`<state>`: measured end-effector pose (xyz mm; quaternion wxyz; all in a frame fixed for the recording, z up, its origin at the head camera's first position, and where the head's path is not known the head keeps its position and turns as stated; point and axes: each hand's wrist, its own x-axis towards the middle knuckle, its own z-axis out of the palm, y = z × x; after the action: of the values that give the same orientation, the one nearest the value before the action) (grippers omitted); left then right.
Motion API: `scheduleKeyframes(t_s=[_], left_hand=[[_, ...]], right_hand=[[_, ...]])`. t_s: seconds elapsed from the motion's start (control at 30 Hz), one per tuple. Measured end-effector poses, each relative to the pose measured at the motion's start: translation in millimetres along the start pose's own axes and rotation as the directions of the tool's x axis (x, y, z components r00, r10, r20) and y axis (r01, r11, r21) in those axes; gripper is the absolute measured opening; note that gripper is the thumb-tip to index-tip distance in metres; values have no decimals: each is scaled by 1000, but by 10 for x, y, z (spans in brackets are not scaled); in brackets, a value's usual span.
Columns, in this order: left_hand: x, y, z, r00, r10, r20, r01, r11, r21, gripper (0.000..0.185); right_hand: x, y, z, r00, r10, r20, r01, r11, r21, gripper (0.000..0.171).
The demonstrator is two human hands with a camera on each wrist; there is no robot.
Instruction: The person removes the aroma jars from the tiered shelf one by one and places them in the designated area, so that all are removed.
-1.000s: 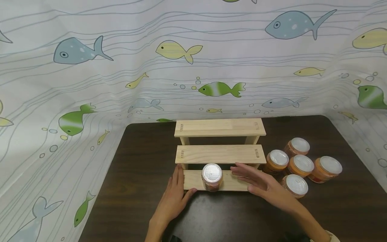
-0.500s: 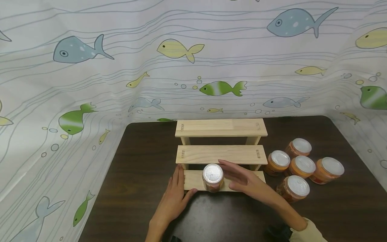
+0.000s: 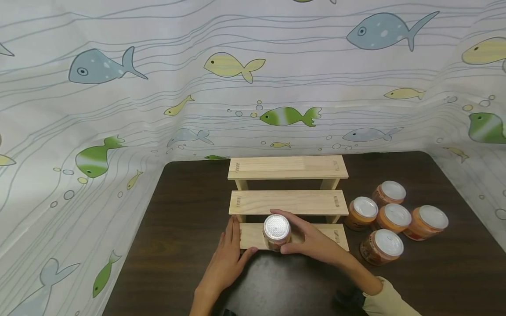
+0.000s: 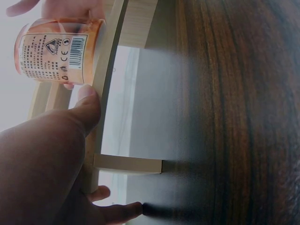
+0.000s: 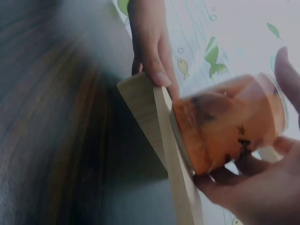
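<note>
A three-step wooden rack (image 3: 288, 202) stands on the dark table. An orange jar with a silver lid (image 3: 276, 227) is upright on its lowest step; its barcode label shows in the left wrist view. My right hand (image 3: 316, 243) holds this jar from the right, fingers behind it and thumb at its front. In the right wrist view its fingers (image 5: 241, 171) curl along the jar's side. My left hand (image 3: 227, 254) rests against the left end of the lowest step, fingers straight along the side. Its thumb (image 4: 89, 105) presses the step's front edge.
To the right of the rack several more orange jars (image 3: 396, 216) with silver lids stand close together. A white curtain (image 3: 221, 101) printed with fish hangs behind the table (image 3: 178, 219) and at its sides.
My right hand has moved left from the right end of the lowest step to the jar and taken hold of it. The left hand has stayed in place.
</note>
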<state>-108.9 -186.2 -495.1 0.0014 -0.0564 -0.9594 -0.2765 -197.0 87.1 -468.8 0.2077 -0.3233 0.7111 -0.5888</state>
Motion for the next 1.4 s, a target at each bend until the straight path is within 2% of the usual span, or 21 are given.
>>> scheduleKeyframes(t_s=[0.23, 0.5, 0.73, 0.97, 1.13, 1.27, 1.4], left_hand=[[-1, 4, -15, 1000, 7, -9, -7, 1000, 8, 93], [-10, 8, -10, 1000, 0, 2, 0, 1000, 3, 93], [-14, 4, -15, 1000, -4, 16, 4, 1000, -1, 94], [-15, 6, -17, 1000, -8, 30, 9, 1000, -13, 94], [-15, 0, -13, 999, -7, 32, 7, 1000, -19, 94], [-12, 3, -13, 1000, -5, 30, 6, 1000, -21, 94], [-12, 6, -17, 999, -9, 31, 10, 1000, -18, 94]], right_hand=[[34, -32, 96, 994, 37, -104, -42, 998, -51, 76], [-80, -95, 40, 991, 31, -134, -39, 998, -58, 72], [-311, -224, -175, 988, 16, -155, -15, 1000, 7, 70], [-647, -401, -518, 978, -44, -202, 37, 999, -38, 72], [-970, -445, -802, 952, -8, -305, -22, 995, -96, 74], [-1284, -373, -1055, 914, 42, -403, -109, 984, -144, 77], [-1632, -253, -1254, 871, 82, -484, -113, 993, -34, 78]])
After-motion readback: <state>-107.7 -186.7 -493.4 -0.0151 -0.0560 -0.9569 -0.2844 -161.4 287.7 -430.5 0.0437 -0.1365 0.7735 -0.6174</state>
